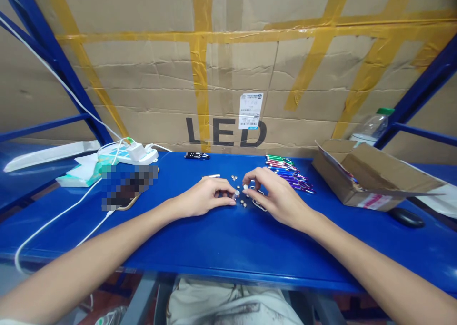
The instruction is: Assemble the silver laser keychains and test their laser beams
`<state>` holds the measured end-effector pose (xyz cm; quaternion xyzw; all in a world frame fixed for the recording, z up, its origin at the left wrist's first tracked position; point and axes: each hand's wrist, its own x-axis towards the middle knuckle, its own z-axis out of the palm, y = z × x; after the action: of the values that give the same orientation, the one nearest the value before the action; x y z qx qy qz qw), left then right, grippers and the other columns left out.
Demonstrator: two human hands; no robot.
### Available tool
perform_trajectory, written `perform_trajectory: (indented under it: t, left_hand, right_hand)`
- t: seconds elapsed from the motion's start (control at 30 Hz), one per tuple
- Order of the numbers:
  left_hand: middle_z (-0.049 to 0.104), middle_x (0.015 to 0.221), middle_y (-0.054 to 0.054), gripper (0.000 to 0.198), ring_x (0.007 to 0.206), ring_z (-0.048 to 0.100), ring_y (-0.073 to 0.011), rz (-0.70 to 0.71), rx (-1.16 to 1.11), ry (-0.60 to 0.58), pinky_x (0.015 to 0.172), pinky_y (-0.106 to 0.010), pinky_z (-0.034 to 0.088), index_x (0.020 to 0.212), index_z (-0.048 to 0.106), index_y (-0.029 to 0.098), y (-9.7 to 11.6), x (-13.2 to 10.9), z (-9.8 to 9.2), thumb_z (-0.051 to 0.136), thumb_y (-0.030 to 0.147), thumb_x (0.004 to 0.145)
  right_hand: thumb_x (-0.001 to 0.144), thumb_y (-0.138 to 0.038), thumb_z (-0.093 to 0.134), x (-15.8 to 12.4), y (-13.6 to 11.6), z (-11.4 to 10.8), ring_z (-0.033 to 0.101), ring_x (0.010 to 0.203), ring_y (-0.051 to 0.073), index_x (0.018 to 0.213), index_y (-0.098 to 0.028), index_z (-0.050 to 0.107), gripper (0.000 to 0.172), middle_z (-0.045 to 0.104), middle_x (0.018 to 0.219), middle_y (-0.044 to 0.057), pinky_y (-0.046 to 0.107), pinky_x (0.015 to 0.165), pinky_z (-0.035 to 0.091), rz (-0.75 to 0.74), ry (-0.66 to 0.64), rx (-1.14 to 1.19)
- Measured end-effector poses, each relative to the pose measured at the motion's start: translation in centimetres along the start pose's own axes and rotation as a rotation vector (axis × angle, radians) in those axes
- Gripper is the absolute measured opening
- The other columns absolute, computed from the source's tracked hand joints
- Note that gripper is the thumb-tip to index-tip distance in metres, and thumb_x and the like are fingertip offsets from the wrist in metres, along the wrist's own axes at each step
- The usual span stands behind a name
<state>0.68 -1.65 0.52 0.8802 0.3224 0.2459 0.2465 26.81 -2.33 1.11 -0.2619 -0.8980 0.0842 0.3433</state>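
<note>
Both my hands rest on the blue table [221, 239] near its middle. My left hand [205, 197] has its fingers curled and pinches a small silver button-like piece [237, 192] at its fingertips. My right hand [274, 195] pinches another small silver piece [245, 187] just beside it. Several loose silver round pieces [238, 178] lie scattered on the table around my fingertips. A thin metal clip [260, 206] lies under my right hand.
A pile of coloured pen-like sticks [289, 170] lies behind my right hand. An open cardboard box [360, 179] and a plastic bottle [373, 125] stand at the right. A white power strip [128, 153], tissues [84, 172], a white cable and a small black object [196, 156] lie at the left and back.
</note>
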Motion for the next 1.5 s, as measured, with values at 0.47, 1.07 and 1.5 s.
perform_trajectory:
  t: [0.47, 1.07, 1.5]
  left_hand:
    - [0.079, 0.1, -0.004, 0.018, 0.087, 0.069, -0.0168, 0.021, -0.029, -0.045, 0.08, -0.025, 0.048, 0.106, 0.08, 0.018, 0.42, -0.04, 0.02, 0.072, 0.033, 0.102]
    - [0.073, 0.089, -0.003, 0.025, 0.078, 0.061, -0.0153, 0.02, -0.126, -0.047, 0.072, -0.025, 0.044, 0.099, 0.079, 0.015, 0.65, 0.04, 0.61, 0.073, 0.04, 0.1]
    - [0.073, 0.088, -0.003, 0.024, 0.078, 0.062, -0.0146, 0.003, -0.125, -0.047, 0.072, -0.024, 0.045, 0.098, 0.08, 0.015, 0.54, 0.04, 0.53, 0.075, 0.039, 0.099]
  right_hand:
    - [0.107, -0.025, 0.065, -0.09, -0.2, 0.27, 0.061, 0.094, 0.022, 0.107, -0.025, 0.065, 0.0, 0.072, 0.106, 0.005, 0.036, 0.084, 0.05, -0.011, -0.026, 0.149]
    - [0.099, -0.023, 0.074, 0.35, -0.53, 0.33, 0.07, 0.096, 0.022, 0.095, -0.024, 0.074, 0.004, 0.079, 0.102, 0.004, 0.038, 0.088, 0.055, 0.091, -0.02, 0.337]
    - [0.092, -0.025, 0.08, 0.57, -0.66, 0.1, 0.072, 0.091, 0.021, 0.083, -0.022, 0.071, 0.014, 0.078, 0.099, 0.004, 0.036, 0.083, 0.056, 0.218, -0.045, 0.503]
